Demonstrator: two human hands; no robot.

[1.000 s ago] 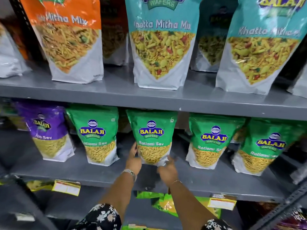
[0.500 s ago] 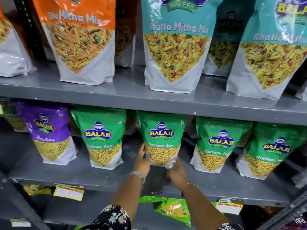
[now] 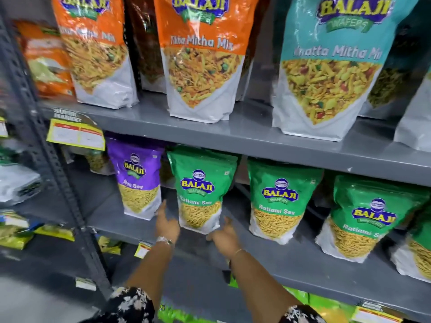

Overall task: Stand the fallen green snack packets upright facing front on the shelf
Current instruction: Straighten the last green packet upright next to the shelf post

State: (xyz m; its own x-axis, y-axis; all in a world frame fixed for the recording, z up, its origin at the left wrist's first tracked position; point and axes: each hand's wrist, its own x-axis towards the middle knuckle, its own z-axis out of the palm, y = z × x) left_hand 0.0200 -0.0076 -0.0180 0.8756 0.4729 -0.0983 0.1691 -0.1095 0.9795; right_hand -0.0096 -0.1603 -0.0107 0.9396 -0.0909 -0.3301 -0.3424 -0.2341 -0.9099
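Several green Ratlami Sev packets stand upright, facing front, on the grey middle shelf (image 3: 303,264). They are the leftmost green packet (image 3: 200,190), a second green packet (image 3: 279,201), a third green packet (image 3: 363,217) and part of another at the right edge (image 3: 419,252). My left hand (image 3: 166,222) is at the lower left edge of the leftmost green packet, fingers apart and one pointing up. My right hand (image 3: 224,236) is at its lower right corner, fingers spread toward the base. Neither hand grips it.
A purple Aloo Sev packet (image 3: 137,183) stands just left of my left hand. Orange packets (image 3: 200,57) and a teal packet (image 3: 326,73) fill the shelf above. A perforated upright post (image 3: 58,171) with a yellow price tag (image 3: 74,134) bounds the left. Green and yellow packets (image 3: 303,297) lie on the shelf below.
Both hands have left the base of the second green packet and moved left to flank the leftmost green one. The view has swung left and closer.
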